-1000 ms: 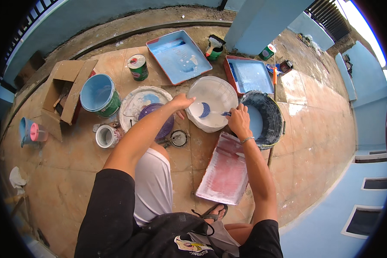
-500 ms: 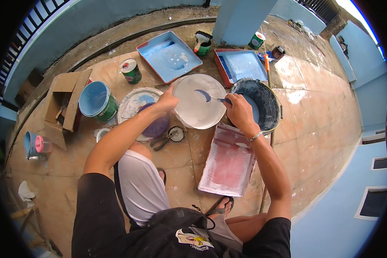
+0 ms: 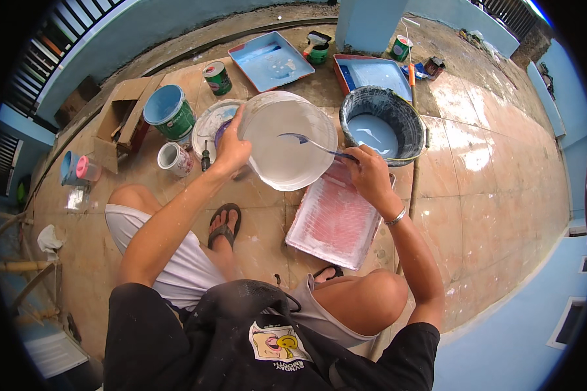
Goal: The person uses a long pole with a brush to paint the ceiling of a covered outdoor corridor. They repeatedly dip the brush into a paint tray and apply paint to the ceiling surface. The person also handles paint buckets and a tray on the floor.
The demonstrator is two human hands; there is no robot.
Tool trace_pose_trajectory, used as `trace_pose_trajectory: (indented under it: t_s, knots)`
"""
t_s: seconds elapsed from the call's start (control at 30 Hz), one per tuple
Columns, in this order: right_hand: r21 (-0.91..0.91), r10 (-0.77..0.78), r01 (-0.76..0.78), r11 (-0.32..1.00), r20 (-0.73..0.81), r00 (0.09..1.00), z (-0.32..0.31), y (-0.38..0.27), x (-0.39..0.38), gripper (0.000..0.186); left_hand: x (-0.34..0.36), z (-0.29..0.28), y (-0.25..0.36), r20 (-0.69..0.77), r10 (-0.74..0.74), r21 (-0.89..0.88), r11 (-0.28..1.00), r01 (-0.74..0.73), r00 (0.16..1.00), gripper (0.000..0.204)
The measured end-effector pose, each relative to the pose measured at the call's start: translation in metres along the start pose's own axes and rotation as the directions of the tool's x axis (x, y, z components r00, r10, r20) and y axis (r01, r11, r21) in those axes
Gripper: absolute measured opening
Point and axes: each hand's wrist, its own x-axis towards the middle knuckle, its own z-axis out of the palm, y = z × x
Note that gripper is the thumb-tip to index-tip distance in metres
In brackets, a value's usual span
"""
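My left hand (image 3: 233,148) is closed on the left rim of a white plastic bucket (image 3: 321,120). The bucket is held up with its mouth toward me, and its inside looks coated in whitish film. In my right hand (image 3: 372,176) is the handle of a blue spoon (image 3: 316,144), whose bowl reaches over the bucket's mouth. Just beyond the right hand stands a black bucket (image 3: 407,117) with light blue paint (image 3: 375,133) in it. Below the white bucket lies a paint tray (image 3: 336,218) with a pinkish-red, white-smeared bed, partly hidden by the bucket.
Two blue-coated paint trays, one left (image 3: 270,60) and one right (image 3: 381,75), lie farther away. At left are a green paint can (image 3: 217,79), a green-and-blue pail (image 3: 179,120), a white cup (image 3: 174,159), a screwdriver (image 3: 205,156) and a cardboard box (image 3: 127,117). A pole (image 3: 415,176) runs along the right.
My view has shifted and my legs are spread wider. The white bucket is tipped more toward me, uncovering more of the black bucket. The spoon remains in my right hand.
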Motion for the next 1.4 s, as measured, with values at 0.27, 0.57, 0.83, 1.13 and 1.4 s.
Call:
trace_pose_trajectory:
  t_s: [0.27,0.57,0.83,1.13,1.4]
  knots:
    - [0.216,0.149,-0.135,0.967,-0.049,0.988,0.044,0.047,-0.031,0.015,-0.071,0.051,-0.013,-0.136,0.005,-0.085,0.996,-0.016,0.991,0.093]
    - [0.271,0.311,-0.317,0.909,0.065,0.948,0.04,0.077,-0.032,0.012,-0.124,0.067,0.016,-0.031,-0.062,0.166,0.984,0.066,0.998,0.09]
    - [0.445,0.334,-0.32,0.836,0.049,0.941,0.038,0.093,-0.04,0.01,-0.154,0.085,0.027,-0.069,0.106,0.218,0.972,-0.088,0.992,0.092]
    - [0.551,0.39,-0.328,0.767,0.005,0.921,0.015,0.091,-0.037,0.012,-0.167,0.095,0.058,-0.107,0.206,0.168,0.968,-0.186,0.973,0.093]
    - [0.546,0.304,-0.205,0.812,-0.096,0.948,-0.004,0.09,-0.028,0.012,-0.169,0.097,0.074,-0.122,0.26,0.116,0.962,-0.247,0.958,0.094]
